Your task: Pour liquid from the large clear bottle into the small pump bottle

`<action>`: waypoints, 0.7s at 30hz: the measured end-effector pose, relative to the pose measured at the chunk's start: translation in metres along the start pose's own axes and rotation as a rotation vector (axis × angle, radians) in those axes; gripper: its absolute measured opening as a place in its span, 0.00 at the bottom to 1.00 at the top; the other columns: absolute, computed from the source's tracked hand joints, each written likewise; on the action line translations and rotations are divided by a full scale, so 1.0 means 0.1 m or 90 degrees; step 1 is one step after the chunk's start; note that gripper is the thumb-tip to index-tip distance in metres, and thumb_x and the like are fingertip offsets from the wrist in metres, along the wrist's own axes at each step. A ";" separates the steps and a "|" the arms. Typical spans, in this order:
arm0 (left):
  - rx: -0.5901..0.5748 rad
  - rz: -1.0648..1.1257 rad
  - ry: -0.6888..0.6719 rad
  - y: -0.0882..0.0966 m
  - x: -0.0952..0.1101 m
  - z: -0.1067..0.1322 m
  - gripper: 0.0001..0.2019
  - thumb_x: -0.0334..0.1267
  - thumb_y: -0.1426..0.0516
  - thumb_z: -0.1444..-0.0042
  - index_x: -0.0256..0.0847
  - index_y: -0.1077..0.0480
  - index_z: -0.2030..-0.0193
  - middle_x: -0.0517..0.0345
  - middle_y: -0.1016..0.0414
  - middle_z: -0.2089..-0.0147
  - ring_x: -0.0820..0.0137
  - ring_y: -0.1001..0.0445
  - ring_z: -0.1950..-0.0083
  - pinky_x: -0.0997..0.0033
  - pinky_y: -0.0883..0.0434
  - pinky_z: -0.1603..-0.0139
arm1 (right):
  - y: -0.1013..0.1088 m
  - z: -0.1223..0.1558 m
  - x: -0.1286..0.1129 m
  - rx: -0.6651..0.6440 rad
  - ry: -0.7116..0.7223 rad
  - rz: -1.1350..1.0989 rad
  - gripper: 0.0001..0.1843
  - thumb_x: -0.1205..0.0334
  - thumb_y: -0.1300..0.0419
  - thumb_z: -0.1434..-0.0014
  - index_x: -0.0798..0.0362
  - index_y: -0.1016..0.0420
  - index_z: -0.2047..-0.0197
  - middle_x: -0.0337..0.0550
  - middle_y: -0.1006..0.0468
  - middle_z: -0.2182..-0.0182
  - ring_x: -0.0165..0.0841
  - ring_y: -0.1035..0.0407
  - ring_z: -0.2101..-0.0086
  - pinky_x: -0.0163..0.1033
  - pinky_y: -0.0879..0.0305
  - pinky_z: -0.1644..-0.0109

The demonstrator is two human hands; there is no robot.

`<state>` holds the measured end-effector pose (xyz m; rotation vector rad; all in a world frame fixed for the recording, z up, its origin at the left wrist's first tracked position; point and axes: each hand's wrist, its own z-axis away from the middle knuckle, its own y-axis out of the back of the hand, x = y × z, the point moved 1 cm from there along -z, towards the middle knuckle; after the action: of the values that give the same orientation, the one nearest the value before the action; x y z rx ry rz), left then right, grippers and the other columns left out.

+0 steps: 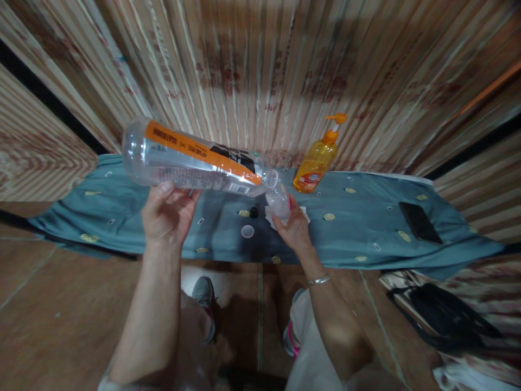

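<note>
My left hand [166, 209] supports a large clear plastic bottle [195, 161] from below, its thumb and fingers round the near side. The bottle lies nearly level, with an orange and black label and its neck pointing right and slightly down. In my right hand [291, 225] a small clear plastic bottle [278, 200] is gripped, its top tilted up to the left. The two mouths meet or nearly meet; whether they touch I cannot tell. Below them, a black cap [253, 212] and a round whitish lid [247, 232] rest on the teal cloth [345, 228].
A pump bottle of yellow-orange liquid [312, 167] stands behind my right hand. White tissue [303, 214] lies beneath that hand. Farther right is a dark phone [420, 222]. A pleated curtain [244, 70] hangs behind the table, and a black bag [448, 315] sits at the lower right.
</note>
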<state>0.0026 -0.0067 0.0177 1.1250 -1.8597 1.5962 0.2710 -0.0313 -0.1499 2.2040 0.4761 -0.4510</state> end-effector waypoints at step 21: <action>-0.014 0.022 0.002 0.07 -0.03 -0.04 0.20 0.38 0.27 0.64 0.54 0.23 0.61 0.67 0.21 0.71 0.61 0.22 0.57 0.53 0.26 0.46 | 0.01 0.00 -0.01 -0.010 0.002 0.006 0.41 0.42 0.43 0.32 0.59 0.47 0.27 0.68 0.26 0.36 0.54 0.28 0.38 0.63 0.29 0.36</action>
<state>-0.0016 -0.0019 0.0123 1.0863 -1.9003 1.5910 0.2710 -0.0321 -0.1490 2.1911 0.4693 -0.4363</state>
